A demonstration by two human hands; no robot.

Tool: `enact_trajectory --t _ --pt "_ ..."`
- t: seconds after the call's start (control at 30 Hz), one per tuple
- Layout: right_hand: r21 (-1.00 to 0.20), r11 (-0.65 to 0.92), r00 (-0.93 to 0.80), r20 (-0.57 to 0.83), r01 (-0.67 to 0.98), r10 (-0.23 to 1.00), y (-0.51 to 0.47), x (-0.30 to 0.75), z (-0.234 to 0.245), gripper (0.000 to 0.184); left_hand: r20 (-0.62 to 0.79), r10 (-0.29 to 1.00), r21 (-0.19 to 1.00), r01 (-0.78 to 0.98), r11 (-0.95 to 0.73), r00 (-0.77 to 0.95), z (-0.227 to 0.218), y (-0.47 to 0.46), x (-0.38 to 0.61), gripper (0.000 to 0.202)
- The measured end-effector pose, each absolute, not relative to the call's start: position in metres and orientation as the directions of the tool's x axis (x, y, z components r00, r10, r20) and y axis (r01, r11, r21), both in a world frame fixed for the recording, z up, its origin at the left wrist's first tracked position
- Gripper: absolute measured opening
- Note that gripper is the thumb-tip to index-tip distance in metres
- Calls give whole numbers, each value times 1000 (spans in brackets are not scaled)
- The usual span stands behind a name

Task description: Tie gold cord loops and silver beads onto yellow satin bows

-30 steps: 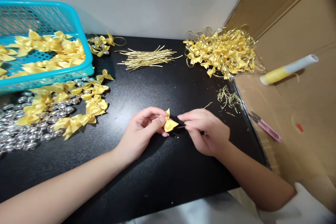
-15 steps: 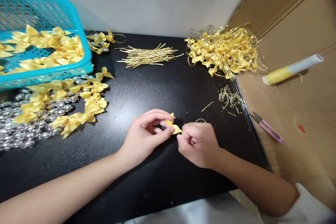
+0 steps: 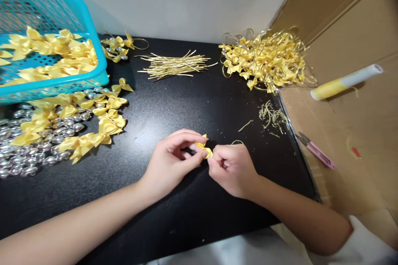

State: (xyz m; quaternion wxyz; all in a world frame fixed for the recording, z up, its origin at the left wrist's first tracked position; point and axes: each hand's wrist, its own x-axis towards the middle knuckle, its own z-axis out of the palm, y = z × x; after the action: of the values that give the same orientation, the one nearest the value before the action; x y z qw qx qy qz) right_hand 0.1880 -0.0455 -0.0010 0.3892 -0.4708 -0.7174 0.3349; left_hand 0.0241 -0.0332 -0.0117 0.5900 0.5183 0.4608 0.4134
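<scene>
Over the black table, my left hand (image 3: 175, 155) pinches a small yellow ribbon bow (image 3: 207, 150) between thumb and fingers. My right hand (image 3: 233, 167) is closed in a fist against the bow's right side, thumb and forefinger pressed together. A thin gold wire loop (image 3: 238, 142) shows just above the right knuckles; the rest of the wire is hidden inside the fist. Beyond the hands lies a bundle of cut gold wire ties (image 3: 175, 66). More yellow bows (image 3: 88, 143) lie at the left among shiny silver beads (image 3: 29, 159).
A turquoise basket (image 3: 101, 60) with yellow bows stands at the back left. Bows with wire loops (image 3: 264, 60) are heaped at the back right. Wire scraps (image 3: 270, 115) lie near the table's right edge. Beyond it are pink thread snips (image 3: 320, 155) and a yellow-white tube (image 3: 346, 82) on cardboard.
My right hand has moved slightly left, closing the small gap to the bow's right tip. The left hand keeps its pinch in the same place.
</scene>
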Motion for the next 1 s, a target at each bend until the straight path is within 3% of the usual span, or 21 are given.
enact_trajectory --t 0.4,0.7,1.0 --pt "-868 284 -241 198 407 950 -46 187 -1 32 -100 964 995 1 103 245 -12 -34 23 17" --pt "-906 120 -214 33 406 976 -47 186 1 30 -94 968 995 -6 99 233 -14 -34 24 16" --pt "-940 45 -199 -25 339 980 -47 185 3 29 -88 972 996 -9 92 218 -12 -34 25 15"
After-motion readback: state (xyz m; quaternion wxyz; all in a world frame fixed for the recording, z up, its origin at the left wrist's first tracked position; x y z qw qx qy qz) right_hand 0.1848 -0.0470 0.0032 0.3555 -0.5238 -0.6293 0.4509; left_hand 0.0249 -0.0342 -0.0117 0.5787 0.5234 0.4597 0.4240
